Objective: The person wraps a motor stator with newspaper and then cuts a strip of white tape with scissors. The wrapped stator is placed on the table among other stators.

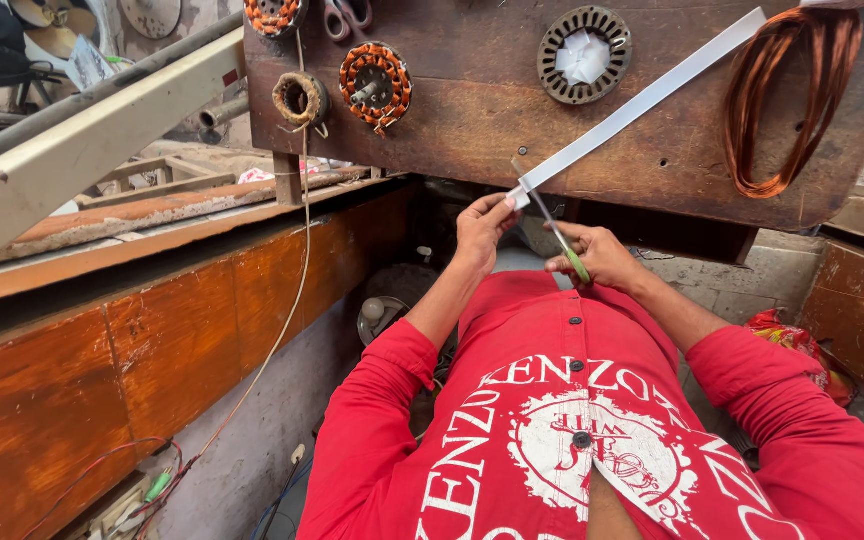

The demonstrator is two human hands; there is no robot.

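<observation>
My left hand (479, 228) pinches the near end of a long white strip (642, 100) that runs up and to the right across a dark wooden worktable (472, 130). My right hand (602, 258) grips a pair of scissors (550, 218) with green handles. The blades are open and set across the strip's near end, right beside my left fingertips. I wear a red shirt with white print.
On the worktable lie a bare stator core (584, 42), copper-wound stators (375, 84), a ring of twine (299, 98) and a coil of copper wire (787, 100). An orange wooden bench (152, 330) runs along the left. A thin cord (292, 300) hangs down.
</observation>
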